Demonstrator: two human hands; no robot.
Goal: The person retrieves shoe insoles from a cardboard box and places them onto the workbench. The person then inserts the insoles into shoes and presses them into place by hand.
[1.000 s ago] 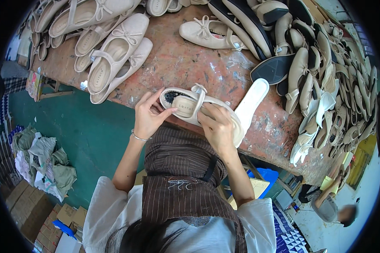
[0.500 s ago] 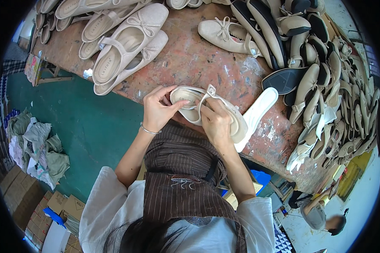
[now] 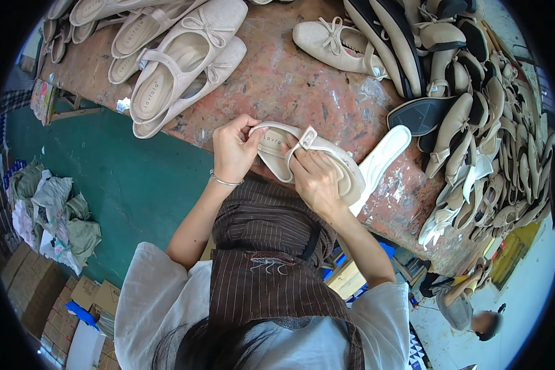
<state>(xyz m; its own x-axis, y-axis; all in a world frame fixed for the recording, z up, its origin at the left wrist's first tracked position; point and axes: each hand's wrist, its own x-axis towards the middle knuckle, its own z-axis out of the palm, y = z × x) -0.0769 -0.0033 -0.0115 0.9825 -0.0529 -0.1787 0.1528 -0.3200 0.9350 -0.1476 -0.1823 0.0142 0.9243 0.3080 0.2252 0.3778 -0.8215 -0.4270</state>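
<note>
A beige strapped flat shoe (image 3: 326, 148) lies at the table's front edge, its heel toward the left and its insole facing up. At the heel, my left hand (image 3: 235, 145) pinches the rim between thumb and fingers. My right hand (image 3: 315, 176) is closed around the shoe's middle near the strap and buckle, with fingertips reaching inside over the insole. Beside the toe, partly behind the shoe, a white insole-shaped piece (image 3: 385, 157) rests on the table.
Finished-looking beige bow shoes (image 3: 188, 55) are stacked at the far left of the worn table (image 3: 289, 80). One bow shoe (image 3: 336, 46) lies at the back. Many shoes (image 3: 468, 117) pile up on the right. Another person (image 3: 465, 308) is at the lower right.
My left hand has shifted from reaching a thumb inside the heel to pinching its rim. My right hand stays on the shoe, its fingers slightly farther in. The view has shifted a little.
</note>
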